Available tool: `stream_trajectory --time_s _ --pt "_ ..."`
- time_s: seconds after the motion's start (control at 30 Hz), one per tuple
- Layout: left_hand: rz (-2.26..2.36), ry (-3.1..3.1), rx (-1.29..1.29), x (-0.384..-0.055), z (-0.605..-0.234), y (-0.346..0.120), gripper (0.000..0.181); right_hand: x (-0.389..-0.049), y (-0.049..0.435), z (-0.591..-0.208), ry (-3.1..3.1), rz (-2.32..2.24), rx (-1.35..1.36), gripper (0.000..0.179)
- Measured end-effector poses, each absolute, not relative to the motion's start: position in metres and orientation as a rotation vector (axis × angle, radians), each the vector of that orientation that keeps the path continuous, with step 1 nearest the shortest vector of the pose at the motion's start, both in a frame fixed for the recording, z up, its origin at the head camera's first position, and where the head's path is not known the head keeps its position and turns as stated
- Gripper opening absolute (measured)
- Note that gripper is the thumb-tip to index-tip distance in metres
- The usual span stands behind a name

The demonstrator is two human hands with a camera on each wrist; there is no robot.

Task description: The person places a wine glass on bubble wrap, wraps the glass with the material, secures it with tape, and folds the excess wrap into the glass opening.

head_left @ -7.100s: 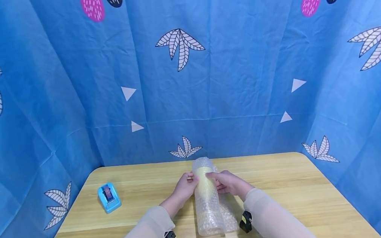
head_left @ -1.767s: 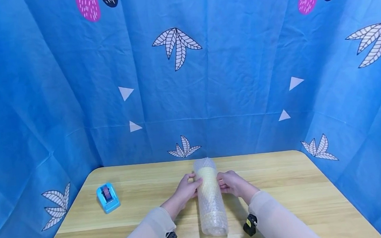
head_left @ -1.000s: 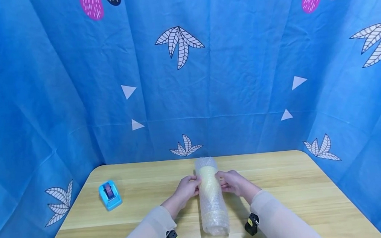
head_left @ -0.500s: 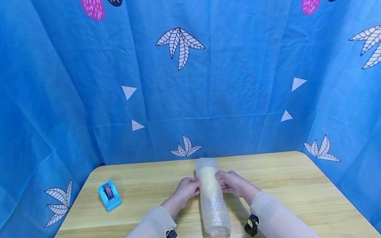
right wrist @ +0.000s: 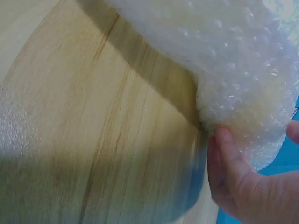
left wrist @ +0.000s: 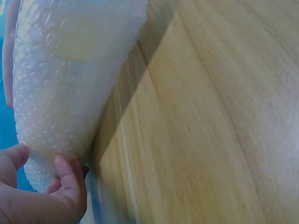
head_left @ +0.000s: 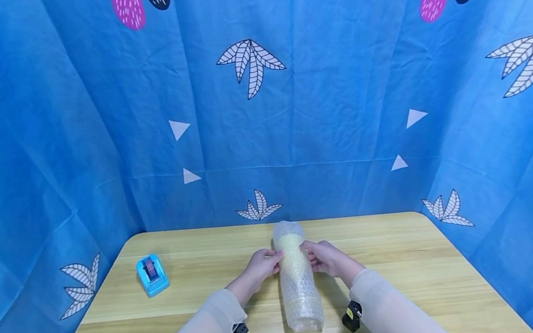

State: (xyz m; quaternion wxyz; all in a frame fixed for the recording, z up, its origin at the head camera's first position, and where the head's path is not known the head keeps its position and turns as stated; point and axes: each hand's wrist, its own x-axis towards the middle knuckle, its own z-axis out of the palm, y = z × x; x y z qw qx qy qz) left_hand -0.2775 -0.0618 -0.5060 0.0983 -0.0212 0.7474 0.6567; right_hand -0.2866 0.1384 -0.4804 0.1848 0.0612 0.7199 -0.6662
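Gripping the bubble-wrapped roll (head_left: 298,280) from both sides, left hand (head_left: 259,266) and right hand (head_left: 326,258); roll lies mid-surface (head_left: 398,260). Winding looks done, no loose flap showing; securing seems left, tape dispenser (head_left: 153,275) well apart.

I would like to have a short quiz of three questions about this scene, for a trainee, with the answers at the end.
1. True or false: the left hand and the right hand both touch the bubble-wrapped roll.
2. Multiple choice: where is the blue tape dispenser?
A) On top of the roll
B) On the table, to the left of the left hand
C) Under the right hand
3. Fill in the colour: in the head view, a pale ____ shows in the roll between the hands.

Key: 1. True. 2. B. 3. Yellow.
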Motion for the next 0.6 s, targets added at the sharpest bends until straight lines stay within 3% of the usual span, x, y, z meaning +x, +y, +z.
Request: stream_trajectory --time_s 0.37,0.6 --pt "1.956 2.195 -0.061 -0.2748 -0.505 -0.0619 0.048 -0.2895 0.142 -0.4835 2.046 -1.88 0.196 0.018" --pt "1.991 2.162 -0.018 -0.2755 -0.5056 -0.0599 0.041 -0.2893 0.1442 -0.4833 2.062 -1.872 0.194 0.014"
